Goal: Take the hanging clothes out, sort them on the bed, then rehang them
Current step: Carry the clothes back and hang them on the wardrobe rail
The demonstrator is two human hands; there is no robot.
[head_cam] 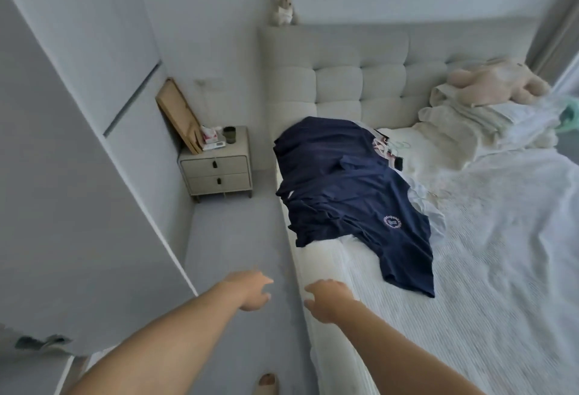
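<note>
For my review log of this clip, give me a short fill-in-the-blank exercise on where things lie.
1. The navy blue shirt with a round emblem lies on the ____.
2. A small plush rabbit sits atop the tufted ____.
3. Both the left hand and right hand hold ____.

Missing words: bed; headboard; nothing

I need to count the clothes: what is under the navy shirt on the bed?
Under the navy logo T-shirt, pale blue fabric and hanger hooks peek out on its right. How many garments lie beneath is hidden.
</note>
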